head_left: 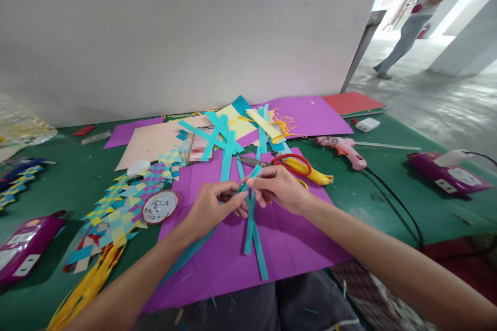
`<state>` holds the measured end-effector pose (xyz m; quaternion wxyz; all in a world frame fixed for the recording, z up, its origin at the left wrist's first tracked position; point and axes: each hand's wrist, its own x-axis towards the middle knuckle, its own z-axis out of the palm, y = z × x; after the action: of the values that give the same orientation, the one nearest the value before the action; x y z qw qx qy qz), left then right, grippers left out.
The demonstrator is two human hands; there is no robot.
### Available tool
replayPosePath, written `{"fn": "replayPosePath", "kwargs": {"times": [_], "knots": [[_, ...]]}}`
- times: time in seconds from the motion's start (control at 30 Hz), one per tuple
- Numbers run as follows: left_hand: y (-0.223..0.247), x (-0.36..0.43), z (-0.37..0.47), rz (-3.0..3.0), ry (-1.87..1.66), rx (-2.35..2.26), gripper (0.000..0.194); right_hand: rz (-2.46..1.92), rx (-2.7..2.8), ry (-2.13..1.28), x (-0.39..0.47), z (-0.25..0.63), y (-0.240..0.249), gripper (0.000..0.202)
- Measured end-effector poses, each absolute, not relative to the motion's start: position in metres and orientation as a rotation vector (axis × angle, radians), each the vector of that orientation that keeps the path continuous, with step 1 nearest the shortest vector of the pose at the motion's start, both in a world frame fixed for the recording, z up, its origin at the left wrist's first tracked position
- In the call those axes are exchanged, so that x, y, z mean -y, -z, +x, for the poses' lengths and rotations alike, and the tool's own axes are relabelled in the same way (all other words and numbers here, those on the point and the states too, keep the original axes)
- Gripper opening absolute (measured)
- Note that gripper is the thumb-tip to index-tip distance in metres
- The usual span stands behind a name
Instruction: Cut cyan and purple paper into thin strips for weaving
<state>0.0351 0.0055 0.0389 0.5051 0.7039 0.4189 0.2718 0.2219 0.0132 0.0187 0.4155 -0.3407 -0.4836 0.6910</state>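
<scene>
Both hands meet above a purple sheet [287,248] on the green table. My left hand [223,201] has its thumb and fingers pinched on teal paper strips. From the right, my right hand [277,189] pinches the same strips near their upper end. The teal strips [251,222] cross each other, and two ends hang down toward the sheet's front edge. Just behind my right hand lie red-handled scissors [297,160]. Further teal strips [229,152] lie in a loose pile behind my hands. The exact fold between my fingertips is too small to tell.
Woven paper pieces [120,207], a dish of small beads [160,207] and yellow strings [89,284] lie left. A pink glue gun [345,150] with its cable and a purple power strip [450,173] are right. A white panel [186,36] stands behind; a person [415,20] is at upper right.
</scene>
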Motion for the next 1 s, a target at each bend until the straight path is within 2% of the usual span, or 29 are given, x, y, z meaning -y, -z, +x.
{"fn": "replayPosePath", "kwargs": {"times": [1.0], "knots": [[-0.0395,-0.0025,0.0335,1.775,-0.655,-1.03,0.027,-0.879,1.272,-1.6,-0.0134,0.2224,-0.0217,0.033]]}}
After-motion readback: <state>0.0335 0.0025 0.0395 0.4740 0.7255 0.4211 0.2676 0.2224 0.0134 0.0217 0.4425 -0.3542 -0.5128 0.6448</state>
